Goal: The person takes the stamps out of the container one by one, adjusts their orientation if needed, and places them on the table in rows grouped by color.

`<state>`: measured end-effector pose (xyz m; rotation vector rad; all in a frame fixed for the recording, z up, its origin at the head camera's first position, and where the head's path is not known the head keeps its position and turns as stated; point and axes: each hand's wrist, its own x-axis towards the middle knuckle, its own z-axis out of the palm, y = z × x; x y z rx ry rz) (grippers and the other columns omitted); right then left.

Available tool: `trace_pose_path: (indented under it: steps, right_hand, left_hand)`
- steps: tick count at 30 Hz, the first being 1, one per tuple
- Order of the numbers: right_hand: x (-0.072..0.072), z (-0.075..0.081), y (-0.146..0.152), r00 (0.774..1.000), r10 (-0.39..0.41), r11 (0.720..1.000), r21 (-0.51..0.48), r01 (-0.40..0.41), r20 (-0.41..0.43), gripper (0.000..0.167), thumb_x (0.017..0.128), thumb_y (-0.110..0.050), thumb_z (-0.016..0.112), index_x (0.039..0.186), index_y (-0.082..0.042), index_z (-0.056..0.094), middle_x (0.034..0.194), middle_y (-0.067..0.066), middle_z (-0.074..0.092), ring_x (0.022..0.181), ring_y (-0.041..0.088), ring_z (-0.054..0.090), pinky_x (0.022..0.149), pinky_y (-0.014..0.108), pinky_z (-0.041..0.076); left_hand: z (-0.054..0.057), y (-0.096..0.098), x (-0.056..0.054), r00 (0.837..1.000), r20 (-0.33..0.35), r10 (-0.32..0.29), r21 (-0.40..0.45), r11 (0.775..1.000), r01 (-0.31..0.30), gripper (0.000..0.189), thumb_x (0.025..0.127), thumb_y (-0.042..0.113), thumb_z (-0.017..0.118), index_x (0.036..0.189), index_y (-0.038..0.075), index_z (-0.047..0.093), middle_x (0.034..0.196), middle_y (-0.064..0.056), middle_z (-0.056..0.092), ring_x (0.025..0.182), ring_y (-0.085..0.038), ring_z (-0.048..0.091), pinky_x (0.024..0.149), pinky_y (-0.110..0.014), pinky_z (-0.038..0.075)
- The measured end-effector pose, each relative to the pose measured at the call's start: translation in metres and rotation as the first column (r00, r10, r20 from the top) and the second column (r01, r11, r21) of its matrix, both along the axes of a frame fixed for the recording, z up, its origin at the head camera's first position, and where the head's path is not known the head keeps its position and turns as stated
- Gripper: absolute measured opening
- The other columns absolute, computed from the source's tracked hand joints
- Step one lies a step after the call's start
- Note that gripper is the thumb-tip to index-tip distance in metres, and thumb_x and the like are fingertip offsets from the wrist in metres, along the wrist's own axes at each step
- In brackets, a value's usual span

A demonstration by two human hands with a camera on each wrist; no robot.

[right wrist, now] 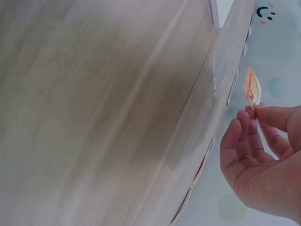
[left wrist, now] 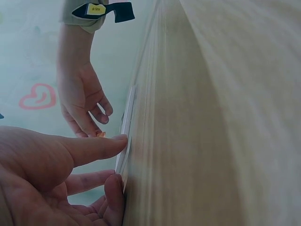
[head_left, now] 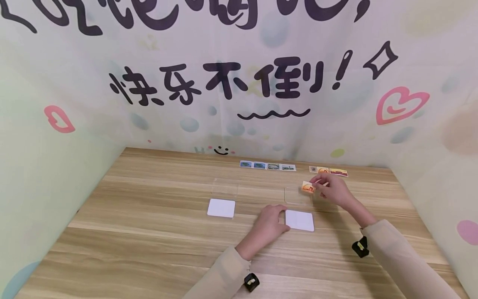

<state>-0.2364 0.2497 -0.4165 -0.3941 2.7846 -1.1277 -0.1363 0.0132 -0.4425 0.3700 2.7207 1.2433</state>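
Note:
My right hand (head_left: 332, 190) pinches a small orange-and-white postage stamp (head_left: 308, 187) between thumb and fingertips, held up off the table. In the right wrist view the stamp (right wrist: 252, 88) is seen at a slant. Beneath it lies a clear plastic sheet or lid (head_left: 293, 196), joining the far side of a white rectangular card (head_left: 300, 220). My left hand (head_left: 267, 226) rests at that card's left edge, thumb and a finger touching it. The left wrist view shows the extended thumb of the left hand (left wrist: 51, 165) against the thin card edge (left wrist: 126, 117).
Left of the hands lies a second white card (head_left: 221, 208) with a clear sheet (head_left: 225, 189) behind it. At the back are a row of blue and green stamps (head_left: 267, 165) and a shorter row of orange and yellow stamps (head_left: 338, 172), near the printed cloth wall (head_left: 209, 133).

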Motion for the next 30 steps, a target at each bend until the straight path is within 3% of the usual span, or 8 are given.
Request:
trace_pose_path:
  steps: [13, 23, 30]
  right_hand:
    - [-0.007, -0.002, 0.003, 1.000, 0.018, 1.000, -0.013, -0.018, -0.012, 0.013, 0.102, 0.001, 0.063, 0.109, 0.011, 0.069, 0.091, 0.022, 0.071, 0.061, 0.013, 0.055, 0.054, 0.024, 0.048]
    - [-0.013, -0.002, 0.003, 1.000, -0.014, 1.000, 0.025, 0.014, -0.004, 0.015, 0.104, -0.003, 0.061, 0.112, 0.008, 0.068, 0.095, 0.020, 0.069, 0.073, 0.020, 0.058, 0.060, 0.025, 0.051]
    - [-0.018, -0.004, 0.005, 1.000, -0.016, 1.000, 0.027, 0.016, -0.002, 0.017, 0.105, -0.003, 0.060, 0.114, 0.008, 0.068, 0.093, 0.019, 0.069, 0.071, 0.019, 0.056, 0.058, 0.026, 0.049]
  left_hand:
    - [0.000, 0.000, -0.001, 1.000, 0.006, 0.000, -0.002, 1.000, 0.000, 0.050, 0.082, 0.005, 0.087, 0.129, -0.004, 0.070, 0.118, -0.020, 0.072, 0.112, -0.034, 0.065, 0.097, -0.038, 0.054]
    - [0.001, 0.000, -0.001, 1.000, -0.011, -0.011, -0.011, 1.000, 0.011, 0.050, 0.081, 0.004, 0.087, 0.128, -0.005, 0.071, 0.119, -0.020, 0.073, 0.113, -0.035, 0.065, 0.099, -0.038, 0.053]
    - [0.001, 0.001, -0.001, 1.000, 0.008, -0.001, -0.011, 1.000, 0.001, 0.050, 0.082, 0.005, 0.088, 0.128, -0.005, 0.071, 0.120, -0.020, 0.073, 0.115, -0.036, 0.064, 0.100, -0.039, 0.053]
